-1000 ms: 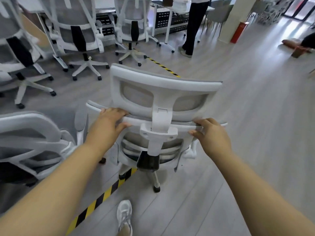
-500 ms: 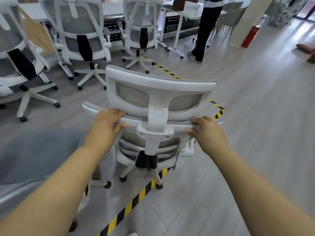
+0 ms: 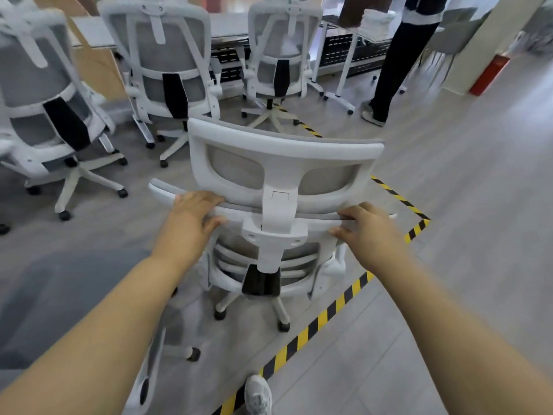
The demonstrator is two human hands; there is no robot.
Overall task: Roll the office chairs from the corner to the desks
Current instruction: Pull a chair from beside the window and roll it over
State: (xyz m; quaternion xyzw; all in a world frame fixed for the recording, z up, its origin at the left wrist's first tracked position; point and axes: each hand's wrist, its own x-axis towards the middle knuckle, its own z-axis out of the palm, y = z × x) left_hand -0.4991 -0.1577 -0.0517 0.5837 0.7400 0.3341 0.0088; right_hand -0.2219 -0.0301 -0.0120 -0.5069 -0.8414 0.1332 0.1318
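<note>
- The chair (image 3: pixel 287 151) has a smooth white plastic frame, grey mesh panels and a curved headrest. It stands on the grey plank floor (image 3: pixel 449 295), castors just beside the yellow-black striped tape (image 3: pixel 326 316).
- The left hand (image 3: pixel 191 223) and right hand (image 3: pixel 368 232) curl over its back rail, gripping it.
- Since the earlier frame, the parked chairs (image 3: pixel 167 70) at the worktop (image 3: pixel 227 25) loom nearer.

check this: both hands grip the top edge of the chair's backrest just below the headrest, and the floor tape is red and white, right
One thing is off: in the head view the floor tape is striped yellow and black, not red and white. The left hand and right hand do grip the top edge of the chair backrest just below the headrest.
</note>
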